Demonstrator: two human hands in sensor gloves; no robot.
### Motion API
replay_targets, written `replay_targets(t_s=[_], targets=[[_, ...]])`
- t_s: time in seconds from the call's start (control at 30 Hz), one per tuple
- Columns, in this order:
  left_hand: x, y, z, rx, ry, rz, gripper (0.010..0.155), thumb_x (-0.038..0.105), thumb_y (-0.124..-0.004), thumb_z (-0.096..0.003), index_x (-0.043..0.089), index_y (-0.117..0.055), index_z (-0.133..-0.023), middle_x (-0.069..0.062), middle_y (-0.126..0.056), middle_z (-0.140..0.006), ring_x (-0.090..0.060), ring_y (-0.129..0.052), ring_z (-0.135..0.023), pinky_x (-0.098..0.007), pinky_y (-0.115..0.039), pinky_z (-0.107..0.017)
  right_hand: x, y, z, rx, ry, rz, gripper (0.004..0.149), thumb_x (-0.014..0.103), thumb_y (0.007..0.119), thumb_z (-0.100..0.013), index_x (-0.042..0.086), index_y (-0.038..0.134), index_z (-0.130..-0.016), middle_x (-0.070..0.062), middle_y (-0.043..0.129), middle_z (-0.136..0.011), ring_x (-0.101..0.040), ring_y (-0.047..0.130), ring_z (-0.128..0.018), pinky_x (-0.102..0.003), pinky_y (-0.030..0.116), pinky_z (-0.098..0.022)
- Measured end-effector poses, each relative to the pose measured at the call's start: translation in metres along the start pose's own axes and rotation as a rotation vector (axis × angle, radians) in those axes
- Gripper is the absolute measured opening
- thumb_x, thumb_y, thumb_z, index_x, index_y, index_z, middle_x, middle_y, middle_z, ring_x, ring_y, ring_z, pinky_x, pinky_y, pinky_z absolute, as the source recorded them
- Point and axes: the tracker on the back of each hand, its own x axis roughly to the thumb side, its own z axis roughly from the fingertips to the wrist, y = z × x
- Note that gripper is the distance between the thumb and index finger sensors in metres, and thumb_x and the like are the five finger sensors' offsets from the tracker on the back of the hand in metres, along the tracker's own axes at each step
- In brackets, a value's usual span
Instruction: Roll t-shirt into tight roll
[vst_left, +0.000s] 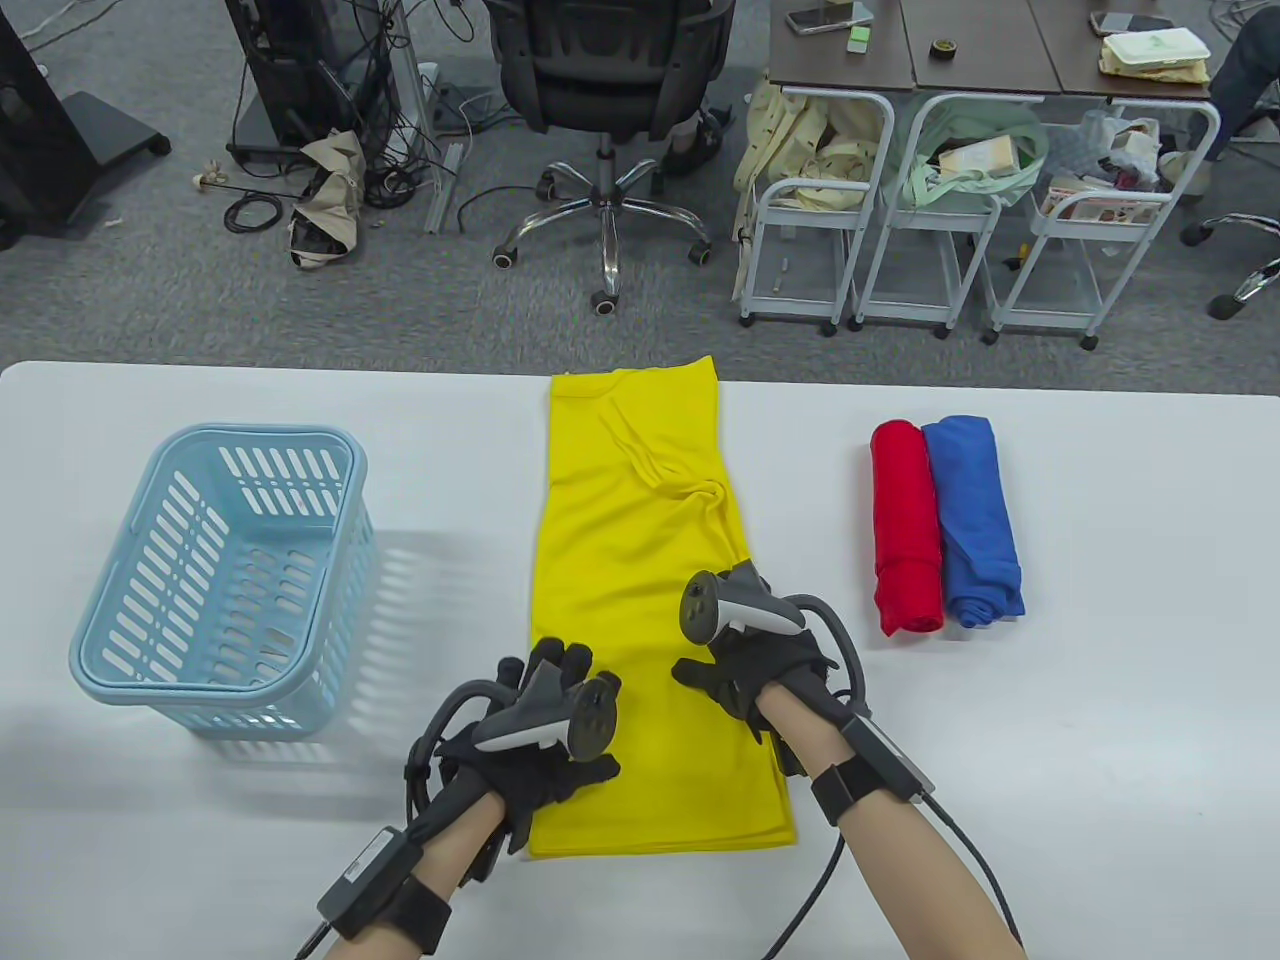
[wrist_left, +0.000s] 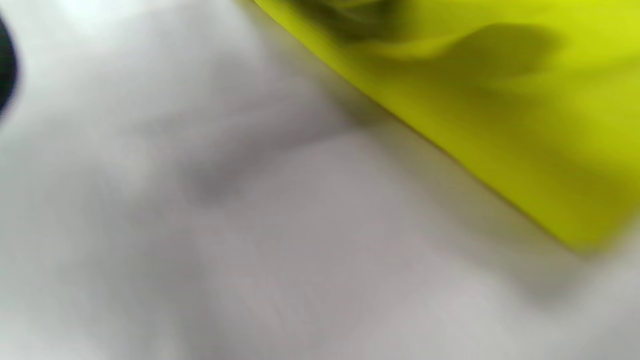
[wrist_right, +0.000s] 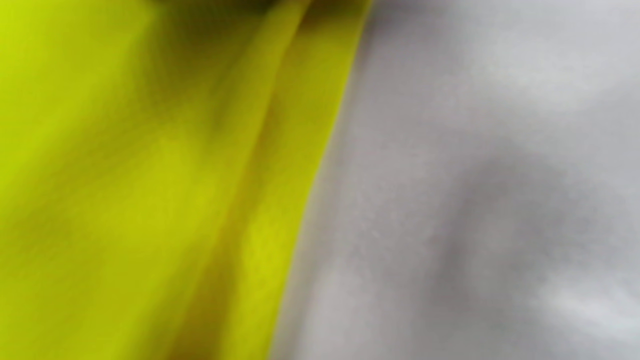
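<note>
My left hand (vst_left: 545, 725) rests on the left edge of the yellow t-shirt (vst_left: 640, 560), fingers relaxed, not gripping. Right hand (vst_left: 765, 665) sits on its right edge; grip unclear, fingers hidden under the tracker. Shirt's folded into a long strip, mid-table (vst_left: 1050, 780), running from near edge to far edge. Light blue basket (vst_left: 215, 580) at left; red roll (vst_left: 905, 530) touching blue roll (vst_left: 975, 520) at right.

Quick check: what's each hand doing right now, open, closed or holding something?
Left hand: over the yellow t-shirt's left edge; grip cannot be told.
Right hand: over the shirt's right edge; grip cannot be told.
</note>
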Motion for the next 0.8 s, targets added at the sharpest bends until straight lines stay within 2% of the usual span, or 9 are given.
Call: replay_targets(t_s=[0.03,0.1,0.13,0.27,0.37,0.43,0.57,0.7,0.8], targets=[[0.001,-0.010,-0.002,-0.059,0.004,0.005,0.087,0.073,-0.038,-0.0476,0.031,0.007,-0.109,-0.012,0.010,-0.118,-0.042,0.003,-0.108,-0.064,-0.016,-0.078,0.004,-0.001,0.002,-0.015,0.035,0.020,0.081,0.063,0.039,-0.054,0.022,-0.008,-0.105,-0.012,-0.013,-0.108,-0.042,-0.009,-0.102,-0.058,0.018,-0.075],[-0.003,-0.019,-0.008,-0.153,0.016,-0.024,0.087,0.074,-0.026,-0.0418,0.031,0.026,-0.097,-0.009,0.032,-0.103,-0.040,0.021,-0.099,-0.064,-0.004,-0.073,0.015,-0.003,0.012,-0.054,0.095,0.095,0.079,0.061,0.040,-0.055,0.020,-0.001,-0.109,-0.015,-0.003,-0.113,-0.045,-0.001,-0.104,-0.059,0.023,-0.075],[-0.005,-0.017,-0.007,-0.133,-0.001,0.015,0.087,0.075,-0.028,-0.0425,0.032,0.025,-0.097,-0.008,0.032,-0.103,-0.040,0.021,-0.098,-0.063,-0.003,-0.072,0.025,-0.002,0.021,-0.078,0.095,0.142,0.077,0.059,0.042,-0.057,0.020,0.004,-0.111,-0.016,0.001,-0.114,-0.046,0.001,-0.105,-0.059,0.025,-0.075],[-0.005,-0.019,-0.008,-0.138,-0.010,0.022,0.087,0.074,-0.030,-0.0434,0.032,0.024,-0.098,-0.008,0.032,-0.103,-0.040,0.021,-0.098,-0.063,-0.002,-0.071,0.042,0.017,0.064,-0.112,-0.097,0.190,0.078,0.061,0.045,-0.057,0.021,0.010,-0.115,-0.015,0.009,-0.118,-0.046,0.010,-0.109,-0.059,0.030,-0.075],[-0.006,-0.019,-0.009,-0.139,-0.018,0.036,0.087,0.074,-0.030,-0.0438,0.032,0.024,-0.098,-0.008,0.032,-0.103,-0.040,0.022,-0.097,-0.063,-0.001,-0.071,0.028,0.039,0.080,-0.051,-0.190,0.143,0.080,0.061,0.048,-0.057,0.022,0.007,-0.114,-0.015,0.005,-0.117,-0.046,0.007,-0.108,-0.059,0.029,-0.075],[-0.006,-0.019,-0.008,-0.138,-0.022,0.037,0.087,0.074,-0.030,-0.0439,0.032,0.024,-0.098,-0.008,0.032,-0.102,-0.040,0.022,-0.097,-0.064,0.000,-0.070,0.010,0.050,0.083,-0.001,-0.148,0.139,0.083,0.062,0.049,-0.057,0.021,0.003,-0.112,-0.015,0.001,-0.115,-0.046,0.002,-0.106,-0.060,0.026,-0.075],[-0.007,-0.019,-0.008,-0.130,-0.027,0.041,0.087,0.074,-0.031,-0.0443,0.032,0.023,-0.099,-0.008,0.032,-0.103,-0.040,0.022,-0.097,-0.064,-0.001,-0.071,-0.028,0.072,0.090,-0.015,-0.102,0.074,0.088,0.064,0.052,-0.056,0.024,-0.005,-0.109,-0.012,-0.010,-0.111,-0.045,-0.006,-0.103,-0.060,0.021,-0.075],[-0.006,-0.014,-0.003,-0.034,-0.019,0.023,0.087,0.072,-0.038,-0.0456,0.034,0.011,-0.105,-0.009,0.019,-0.112,-0.040,0.009,-0.105,-0.064,-0.011,-0.076,-0.038,0.083,0.093,-0.061,-0.128,-0.050,0.085,0.062,0.053,-0.056,0.027,-0.006,-0.108,-0.013,-0.009,-0.112,-0.045,-0.007,-0.103,-0.061,0.017,-0.074],[-0.002,-0.004,0.008,0.040,0.005,-0.046,0.086,0.069,-0.048,-0.0482,0.032,-0.005,-0.113,-0.013,0.002,-0.121,-0.042,-0.012,-0.112,-0.062,-0.028,-0.080,-0.028,0.077,0.100,-0.102,-0.136,0.073,0.085,0.059,0.055,-0.057,0.026,-0.003,-0.109,-0.013,-0.009,-0.112,-0.046,-0.008,-0.103,-0.061,0.020,-0.075]])
